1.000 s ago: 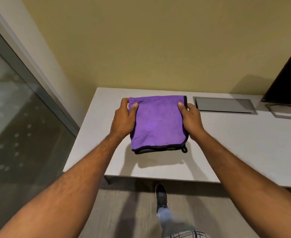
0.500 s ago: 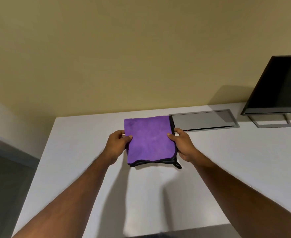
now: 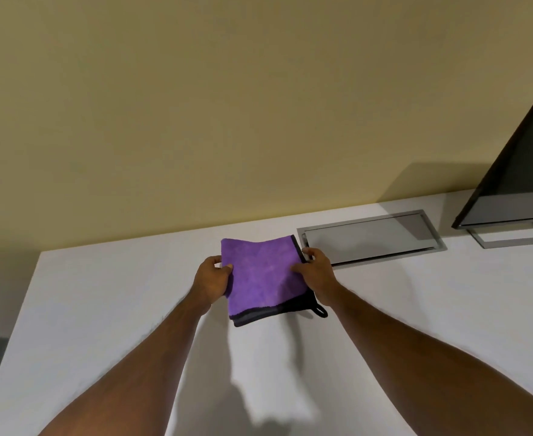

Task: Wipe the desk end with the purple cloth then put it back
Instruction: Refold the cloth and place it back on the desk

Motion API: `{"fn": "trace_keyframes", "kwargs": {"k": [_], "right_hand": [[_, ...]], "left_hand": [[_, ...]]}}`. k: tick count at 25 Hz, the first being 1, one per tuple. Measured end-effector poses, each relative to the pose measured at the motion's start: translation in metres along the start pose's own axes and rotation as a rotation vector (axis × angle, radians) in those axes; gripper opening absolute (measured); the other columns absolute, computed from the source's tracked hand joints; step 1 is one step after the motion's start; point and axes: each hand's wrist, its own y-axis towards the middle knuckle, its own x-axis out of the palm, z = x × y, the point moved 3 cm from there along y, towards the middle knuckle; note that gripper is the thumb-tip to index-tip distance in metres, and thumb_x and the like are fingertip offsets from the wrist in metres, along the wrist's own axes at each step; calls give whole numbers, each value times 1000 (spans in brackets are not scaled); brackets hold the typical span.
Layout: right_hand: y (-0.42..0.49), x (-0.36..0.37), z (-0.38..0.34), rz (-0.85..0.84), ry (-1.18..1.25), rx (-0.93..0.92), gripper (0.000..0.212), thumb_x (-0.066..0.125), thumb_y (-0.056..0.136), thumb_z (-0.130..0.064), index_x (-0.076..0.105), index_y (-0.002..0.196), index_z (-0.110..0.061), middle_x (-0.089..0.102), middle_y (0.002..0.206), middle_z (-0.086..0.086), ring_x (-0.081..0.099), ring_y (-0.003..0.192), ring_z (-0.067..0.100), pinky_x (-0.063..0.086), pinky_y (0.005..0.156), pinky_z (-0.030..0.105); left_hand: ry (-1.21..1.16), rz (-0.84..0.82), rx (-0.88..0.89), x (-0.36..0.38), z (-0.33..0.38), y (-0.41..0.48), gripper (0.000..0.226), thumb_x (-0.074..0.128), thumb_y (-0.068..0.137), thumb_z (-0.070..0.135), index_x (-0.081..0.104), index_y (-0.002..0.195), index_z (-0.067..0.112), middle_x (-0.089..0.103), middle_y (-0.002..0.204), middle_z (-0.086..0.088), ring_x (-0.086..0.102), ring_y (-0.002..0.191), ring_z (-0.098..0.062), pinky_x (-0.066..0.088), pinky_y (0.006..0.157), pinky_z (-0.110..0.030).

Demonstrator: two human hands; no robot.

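A folded purple cloth with black trim and a small black loop at its near right corner is held over the white desk, towards the back near the wall. My left hand grips its left edge. My right hand grips its right edge, thumb on top. The cloth tilts, its near edge hanging slightly above the desk. Whether its far edge touches the desk, I cannot tell.
A grey metal cable hatch is set into the desk just right of the cloth. A dark monitor on a metal stand stands at the far right. The desk's left end drops off to the floor.
The view has tilted up and closed in on the desk. Both hands have carried the cloth further towards the wall, next to the hatch, still gripping its two sides.
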Motion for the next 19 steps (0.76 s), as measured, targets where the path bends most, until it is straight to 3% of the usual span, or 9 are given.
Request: {"fn": "trace_keyframes", "kwargs": {"k": [5, 8, 10, 15, 19], "right_hand": [[42, 4, 2, 63, -104, -147, 46, 73, 83, -10, 56, 126, -14, 65, 119, 5, 63, 106, 26, 51, 87, 33], [54, 6, 0, 85, -298, -238, 46, 69, 88, -25, 55, 131, -16, 64, 126, 5, 59, 116, 25, 48, 95, 34], [49, 11, 4, 80, -544, -354, 53, 65, 90, -33, 49, 138, -18, 52, 141, 8, 48, 129, 26, 44, 106, 40], [19, 29, 39, -80, -1017, -600, 62, 55, 92, -48, 39, 147, -24, 21, 164, 6, 16, 151, 27, 23, 119, 44], [12, 36, 61, -160, -1149, -559, 68, 45, 96, -53, 24, 154, -24, 7, 166, 7, 3, 153, 27, 8, 122, 42]], "left_hand": [[-40, -20, 3, 15, -3, 45, 42, 47, 92, 2, 46, 132, 15, 64, 89, -9, 61, 74, -24, 56, 75, -45], [120, 29, 73, 21, -2, 59, 52, 55, 90, 6, 40, 140, 12, 62, 119, -15, 62, 103, -33, 52, 92, -45], [308, 79, 167, 22, -8, 57, 62, 64, 87, 13, 37, 143, 10, 47, 141, -17, 53, 123, -36, 45, 104, -46], [611, -1, 460, 42, -29, 32, 59, 66, 85, 27, 47, 140, 19, 29, 156, -9, 35, 140, -32, 37, 111, -43], [931, -94, 444, 53, -54, 24, 70, 56, 88, 45, 33, 150, 22, 10, 165, -6, 5, 152, -30, 28, 119, -45]]}}
